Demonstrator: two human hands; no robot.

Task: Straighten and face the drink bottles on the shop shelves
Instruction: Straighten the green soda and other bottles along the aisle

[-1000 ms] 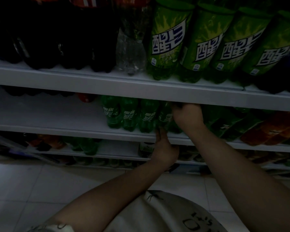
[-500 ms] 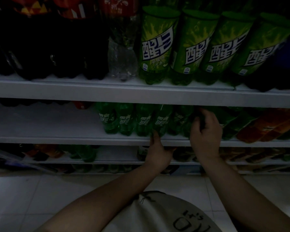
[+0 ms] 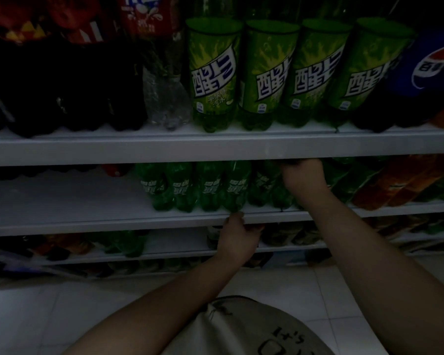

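A row of small green bottles (image 3: 208, 185) stands upright on the middle shelf (image 3: 62, 221), white labels facing out. My right hand (image 3: 301, 179) reaches under the upper shelf and is closed around a green bottle (image 3: 280, 196) just right of that row; its fingertips are hidden by the shelf lip. My left hand (image 3: 239, 237) rests on the front edge of the middle shelf below the row, fingers curled, one fingertip touching the base of a bottle. Further right, green bottles (image 3: 344, 180) and orange ones (image 3: 395, 183) lean over.
Large green bottles (image 3: 267, 75) line the upper shelf (image 3: 164, 147), with dark cola bottles (image 3: 62, 93) left, a clear bottle (image 3: 164, 98) between and a blue bottle (image 3: 431, 73) right. Lower shelves (image 3: 164, 249) hold more bottles. White tiled floor (image 3: 62, 316) lies below.
My right hand has gone a little deeper under the upper shelf onto a bottle to the right of the row. My left hand has dropped from the bottle bases to the shelf edge.
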